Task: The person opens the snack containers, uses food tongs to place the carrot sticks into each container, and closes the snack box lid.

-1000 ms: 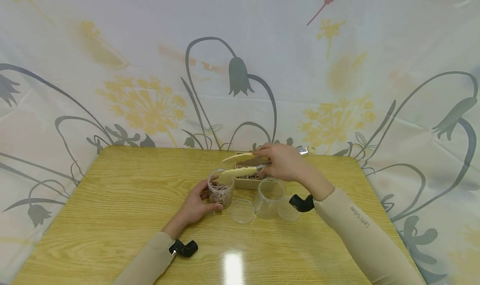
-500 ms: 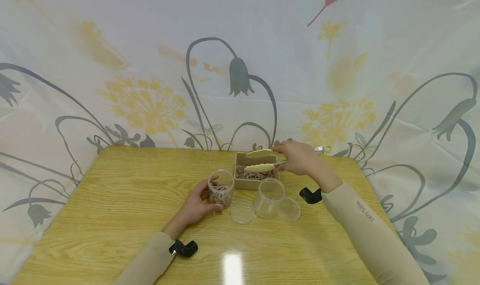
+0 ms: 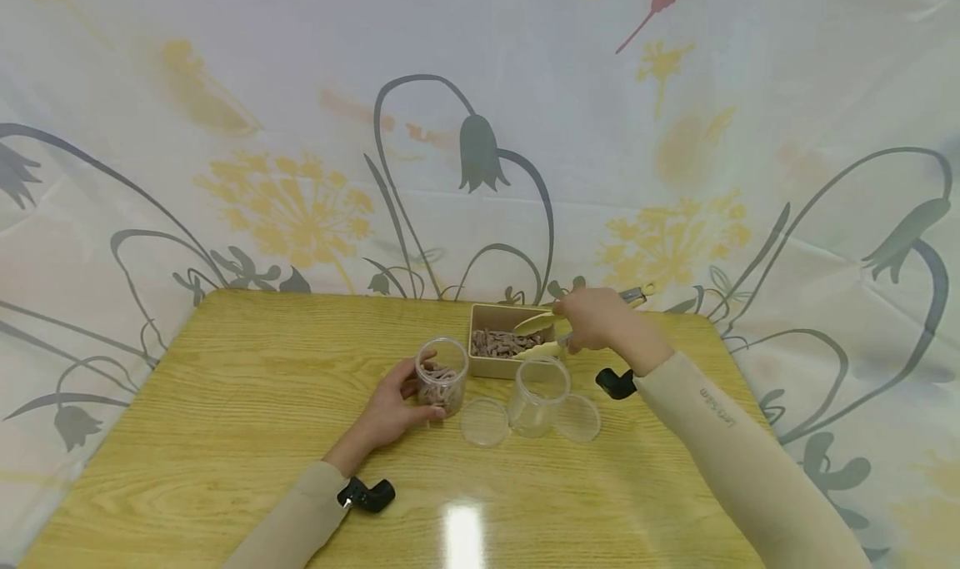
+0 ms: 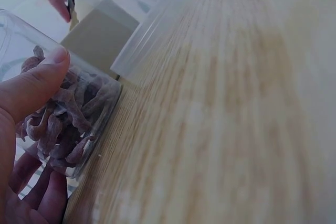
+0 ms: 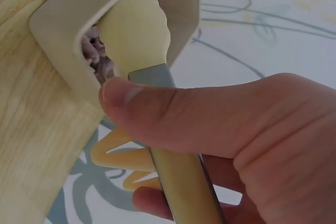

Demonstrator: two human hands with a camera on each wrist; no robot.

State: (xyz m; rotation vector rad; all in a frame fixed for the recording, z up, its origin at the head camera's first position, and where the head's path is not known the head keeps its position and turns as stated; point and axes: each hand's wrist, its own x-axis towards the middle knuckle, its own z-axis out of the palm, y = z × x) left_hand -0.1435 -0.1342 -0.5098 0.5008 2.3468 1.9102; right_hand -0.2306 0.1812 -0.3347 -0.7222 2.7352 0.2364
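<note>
Dipping toward the brown pieces [image 3: 495, 344] in the beige box [image 3: 498, 369], the yellow tongs [image 3: 534, 324] sit lower in the head view than half a second ago; a second ago their tips were at the filled jar [image 3: 452, 400]. The right hand [image 3: 600, 319] grips them, their arms spread apart. The left hand [image 3: 393, 406] has stayed curled round the filled jar, near the box. A second jar [image 3: 531, 415] stands before the box, between two see-through lids [image 3: 483, 423].

In the left wrist view, the thumb lies across the filled jar's wall, similar pieces heaped inside.

In the right wrist view, the thumb presses the tongs; whether they touch any piece is hidden. The work seems back at the box.
</note>
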